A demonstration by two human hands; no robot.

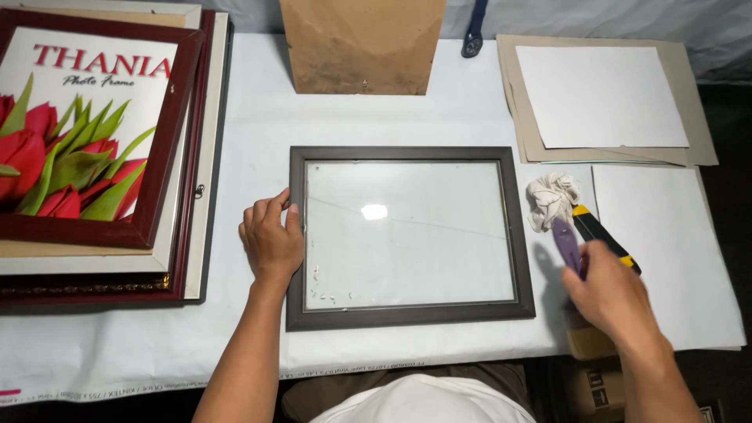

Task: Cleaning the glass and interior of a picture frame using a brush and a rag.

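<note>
Frame (407, 235) was steadied flat by left hand (270, 239), fingers (291, 219) pressed on edge. Purple tool (567, 244) was clamped in right hand (611, 294).

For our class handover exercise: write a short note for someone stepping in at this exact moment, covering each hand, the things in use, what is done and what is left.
Left hand: flat on the left edge of the dark picture frame, steadying it on the white table.
Right hand: on a purple-handled tool, right of the frame.
Nearby: crumpled cloth, yellow-and-black utility knife.
Done: frame lies flat, glass in.
Left: small white specks remain on the glass near its lower left corner.
</note>
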